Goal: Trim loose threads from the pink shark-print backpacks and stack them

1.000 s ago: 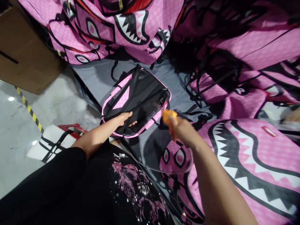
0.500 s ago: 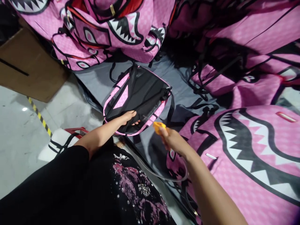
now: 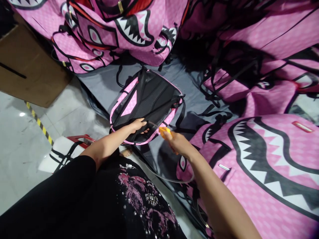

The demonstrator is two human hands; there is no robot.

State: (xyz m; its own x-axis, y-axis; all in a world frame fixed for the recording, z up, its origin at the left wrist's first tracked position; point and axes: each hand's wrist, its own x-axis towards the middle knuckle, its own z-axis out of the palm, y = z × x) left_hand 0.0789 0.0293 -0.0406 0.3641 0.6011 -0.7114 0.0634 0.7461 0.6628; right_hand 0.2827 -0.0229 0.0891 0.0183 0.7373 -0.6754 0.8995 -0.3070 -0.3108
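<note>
A pink and black backpack [image 3: 159, 89] lies on the grey sheet with its black back panel and straps facing up. My left hand [image 3: 138, 126] is closed on a black strap at its near side, the fingers partly hidden. In my right hand [image 3: 175, 141] is an orange air blow gun [image 3: 164, 131], its thin nozzle pointing left over the backpack's near edge, close to my left fingers. A clear hose [image 3: 171, 181] curves below my right wrist.
Pink shark-mouth backpacks are piled at the back [image 3: 99, 36] and right [image 3: 264, 159]. At left are a cardboard box [image 3: 32, 69], striped floor tape [image 3: 38, 121] and a white bundle with black straps [image 3: 61, 152]. Grey sheet [image 3: 99, 83] lies beneath the backpack.
My right hand has moved slightly left with the air blow gun, bringing its nozzle closer to my left hand. My left hand stays on the backpack.
</note>
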